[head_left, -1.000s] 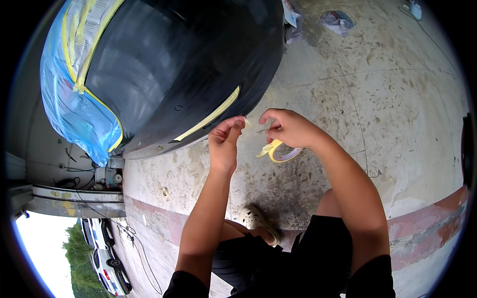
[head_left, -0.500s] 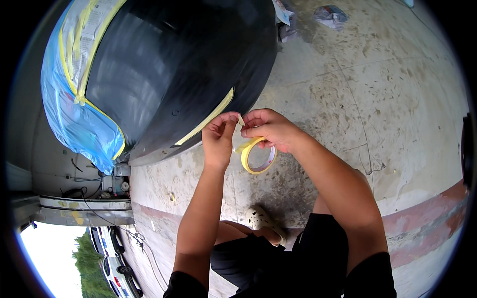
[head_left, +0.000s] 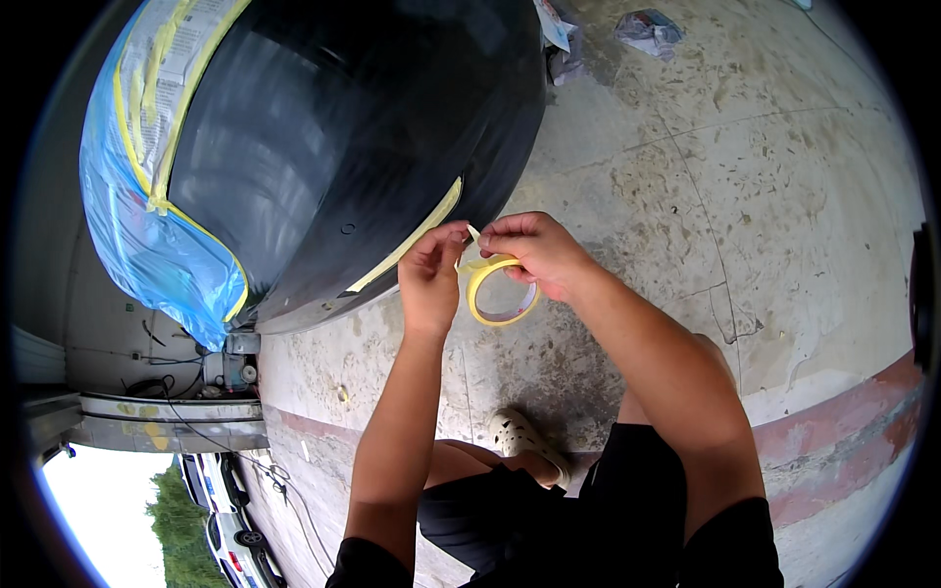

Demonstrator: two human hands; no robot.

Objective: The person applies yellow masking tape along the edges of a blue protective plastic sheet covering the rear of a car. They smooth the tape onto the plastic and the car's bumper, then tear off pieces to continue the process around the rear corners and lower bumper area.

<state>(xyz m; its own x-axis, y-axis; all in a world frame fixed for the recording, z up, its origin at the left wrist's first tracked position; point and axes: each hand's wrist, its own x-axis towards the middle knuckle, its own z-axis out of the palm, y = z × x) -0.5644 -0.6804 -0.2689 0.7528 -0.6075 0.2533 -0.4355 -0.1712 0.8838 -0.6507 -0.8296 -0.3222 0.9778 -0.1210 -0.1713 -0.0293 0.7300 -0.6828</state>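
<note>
A roll of yellow masking tape (head_left: 476, 303) hangs below the fingers of my right hand (head_left: 545, 253), which is closed on its tape. Close beside it, the thumb and forefinger of my left hand (head_left: 428, 281) are pinched together. A short pale tape end (head_left: 474, 233) shows between the two hands, apparently gripped at both sides. Just beyond my left hand curves a black car bumper (head_left: 294, 127). A narrow strip of masking tape (head_left: 417, 245) lies along its lower edge, partly hidden by my left fingers.
Blue plastic sheeting (head_left: 147, 255) and taped newspaper (head_left: 181, 69) cover the far left of the bodywork. Crumpled paper (head_left: 650, 33) lies on the stained concrete floor (head_left: 784, 196) at the back. A cable (head_left: 201, 425) trails at left, and white cars (head_left: 235, 534) stand outside.
The tape roll has swung up a little and to the left, nearer my fingers. My right hand has tilted slightly; my left hand is almost where it was.
</note>
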